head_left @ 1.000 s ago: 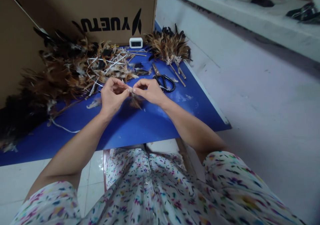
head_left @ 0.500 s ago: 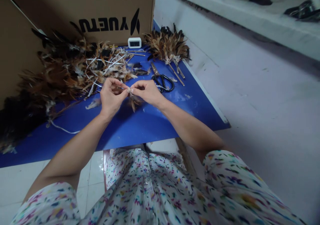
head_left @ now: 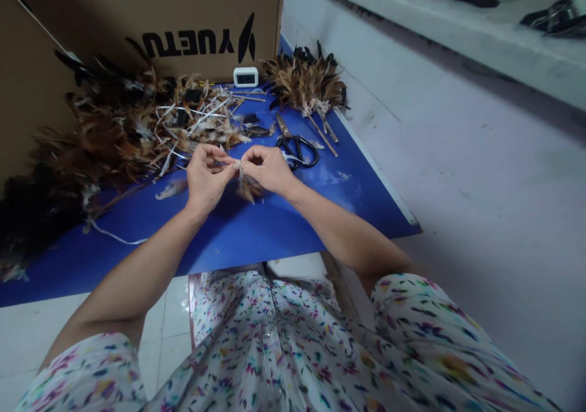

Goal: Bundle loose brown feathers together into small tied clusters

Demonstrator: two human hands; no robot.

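Observation:
Fingertips of my left hand [head_left: 208,174] and my right hand [head_left: 268,166] meet over the blue table, both closed in a pinch on a small bunch of brown feathers [head_left: 248,188]. The feathers hang down below the fingers, their pale base held between the thumbs and forefingers. Just past my right hand lies a pair of scissors [head_left: 298,151] with black handles, blades pointing away. A heap of loose brown and black feathers [head_left: 123,131], tangled with white strips [head_left: 201,113], spreads beyond and left of my left hand.
Behind the heap stands a large cardboard box [head_left: 196,9]. A small white digital clock [head_left: 246,77] sits before it. To its right lies a feather bundle [head_left: 306,82] on thin sticks. A pale wall [head_left: 412,125] with a ledge [head_left: 439,15] borders the table's right side.
The feather bunch between my fingers has turned and shows more broadly below them. My hands have shifted very slightly to the right. The scissors and heap stay put.

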